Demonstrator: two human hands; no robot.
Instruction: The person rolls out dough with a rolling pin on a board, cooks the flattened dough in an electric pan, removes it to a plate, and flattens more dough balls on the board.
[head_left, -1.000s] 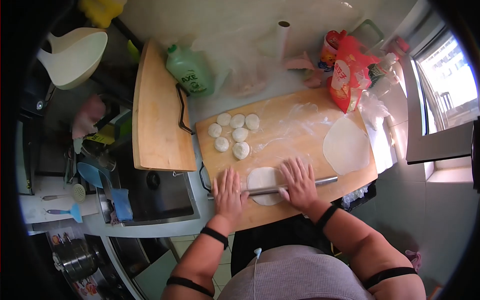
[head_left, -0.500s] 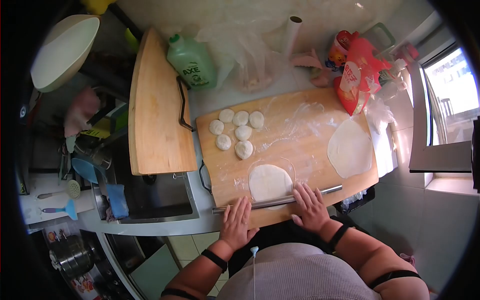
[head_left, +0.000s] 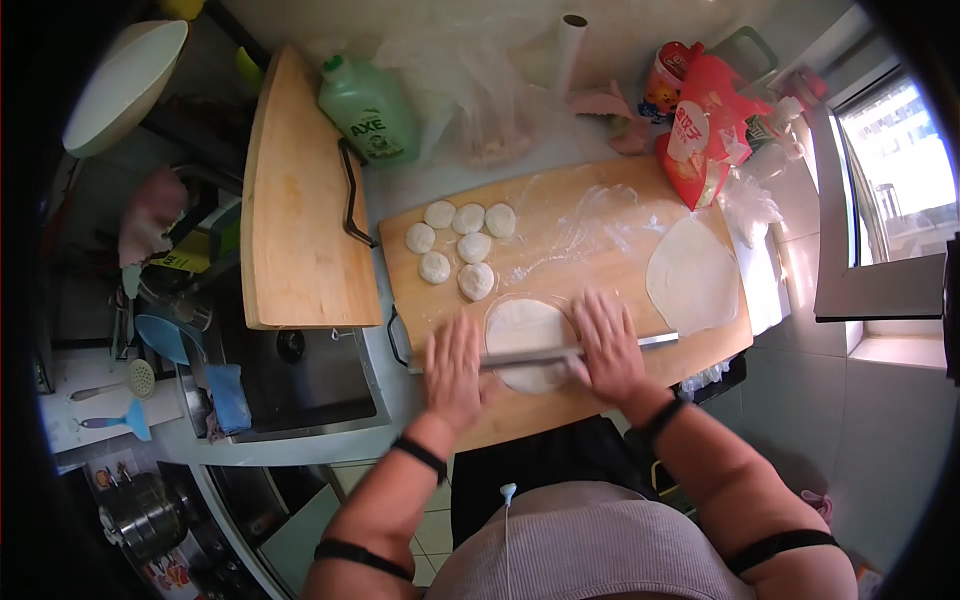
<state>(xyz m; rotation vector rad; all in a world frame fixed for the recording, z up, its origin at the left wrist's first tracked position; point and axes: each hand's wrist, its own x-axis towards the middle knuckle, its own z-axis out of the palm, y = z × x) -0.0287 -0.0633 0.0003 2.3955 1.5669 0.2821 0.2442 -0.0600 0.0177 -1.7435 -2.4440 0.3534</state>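
Observation:
A thin metal rolling pin (head_left: pixel 520 357) lies across a flattened round of dough (head_left: pixel 528 325) near the front edge of the wooden board (head_left: pixel 580 245). My left hand (head_left: pixel 455 370) rests flat over the pin's left part, fingers stretched forward. On its right part lies my right hand (head_left: pixel 608 350), palm down with fingers extended; both hands are slightly blurred. A larger rolled-out sheet of dough (head_left: pixel 693 272) is at the board's right. Several small dough balls (head_left: pixel 474 247) sit in a cluster at the upper left, and loose flour (head_left: pixel 590 220) streaks the wood.
A second wooden board (head_left: pixel 305 220) stands at the left over the sink (head_left: pixel 300 385). Behind the work are a green AXE bottle (head_left: pixel 370 115), a plastic bag (head_left: pixel 490 110) and a red flour bag (head_left: pixel 700 130). An open window (head_left: pixel 890 180) is at the right.
Both hands and the rolling pin have moved forward, away from my body, from the dough's near edge to across its middle. The camera view has shifted slightly.

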